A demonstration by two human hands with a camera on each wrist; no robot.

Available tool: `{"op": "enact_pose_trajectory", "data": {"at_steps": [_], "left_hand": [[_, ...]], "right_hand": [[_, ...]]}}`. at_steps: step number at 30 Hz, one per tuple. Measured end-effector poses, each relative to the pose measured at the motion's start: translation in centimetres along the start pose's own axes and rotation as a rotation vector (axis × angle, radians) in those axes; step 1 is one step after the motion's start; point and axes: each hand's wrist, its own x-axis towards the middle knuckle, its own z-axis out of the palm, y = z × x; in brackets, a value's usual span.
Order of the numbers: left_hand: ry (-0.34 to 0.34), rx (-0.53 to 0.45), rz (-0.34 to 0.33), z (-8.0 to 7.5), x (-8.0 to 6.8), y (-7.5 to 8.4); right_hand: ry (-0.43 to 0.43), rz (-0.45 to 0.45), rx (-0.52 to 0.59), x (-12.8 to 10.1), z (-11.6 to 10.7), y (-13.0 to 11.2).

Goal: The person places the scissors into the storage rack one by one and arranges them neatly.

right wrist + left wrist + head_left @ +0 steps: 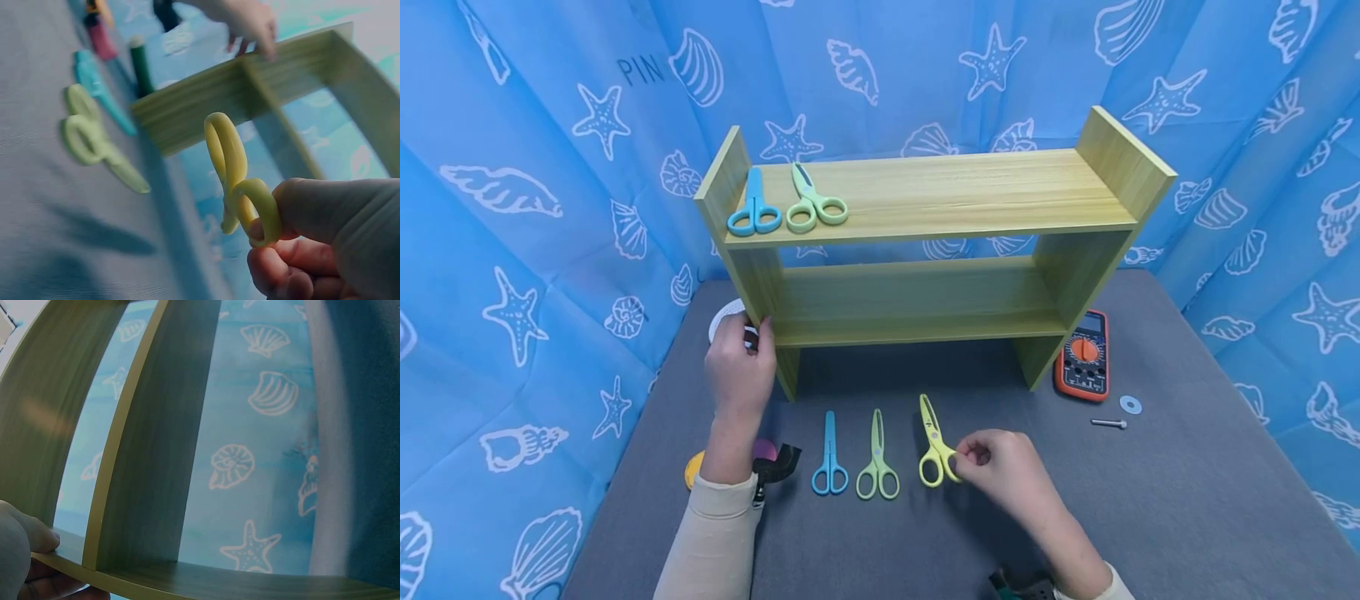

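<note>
My right hand [1011, 479] pinches one handle loop of the yellow scissors [933, 454] between thumb and fingers. In the right wrist view the scissors [234, 169] are held off the table, their shadow falling on the cloth. My left hand [741, 362] grips the left side panel of the wooden shelf [917, 333], thumb on the inner face and fingers outside, as the left wrist view shows. Between the hands, green scissors [877, 458] and blue scissors [830, 457] lie side by side on the table. Another blue pair [754, 204] and green pair [812, 202] rest on the top board's left end.
Right of the shelf lie an orange multimeter [1084, 358], a washer [1130, 405] and a bolt [1108, 423]. A white round object [724, 315], partly hidden, is behind my left hand. Yellow [694, 468] and pink [765, 450] items sit by my left wrist. A blue curtain surrounds the table.
</note>
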Motion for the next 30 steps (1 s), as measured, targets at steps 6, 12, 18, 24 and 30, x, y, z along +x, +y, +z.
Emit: {"op": "enact_pose_trajectory", "data": {"at_steps": [6,12,18,24,30], "left_hand": [[0.012,-0.01,0.005,0.1,0.1,0.0],[-0.002,-0.004,0.014,0.0,0.1,0.0],[0.007,-0.003,0.014,0.0,0.1,0.0],[0.015,-0.009,0.011,0.1,0.1,-0.1],[0.011,-0.004,0.018,0.0,0.1,-0.1]], "right_hand": [[0.051,0.048,-0.011,-0.9,-2.8,-1.7],[0.166,-0.058,-0.052,-2.0,-5.2,-2.8],[0.244,-0.181,-0.068,-3.0,-7.9,-4.1],[0.31,-0.301,-0.028,-3.5,-10.3,-5.2],[0.366,-0.351,0.011,-3.4,-12.5,-6.2]]}}
